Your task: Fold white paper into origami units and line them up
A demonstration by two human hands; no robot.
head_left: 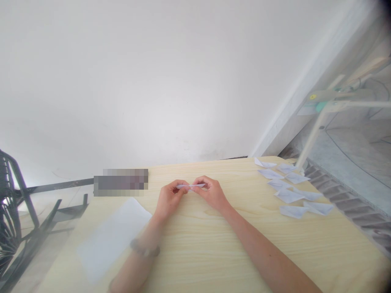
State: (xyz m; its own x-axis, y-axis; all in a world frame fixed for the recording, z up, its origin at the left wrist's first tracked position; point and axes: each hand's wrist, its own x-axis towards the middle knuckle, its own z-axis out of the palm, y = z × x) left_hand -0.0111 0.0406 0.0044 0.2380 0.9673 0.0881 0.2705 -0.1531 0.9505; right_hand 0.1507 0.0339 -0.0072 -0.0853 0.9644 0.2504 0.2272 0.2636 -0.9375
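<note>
Near the far edge of the table (198, 248), with the folded paper (191, 186) pinched between left hand (170, 198) and right hand (212, 192), apply light, even fingertip pressure from both sides to avoid skewing its creases.

A dark beaded bracelet (145, 248) circles the bare left forearm (134, 270).

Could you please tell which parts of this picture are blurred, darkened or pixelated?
Head view: left hand and right hand look fairly clear, the flat sheet hazy; head view: a pixelated block covers the far left of the table; head view: the upper-right corner is dark.
</note>
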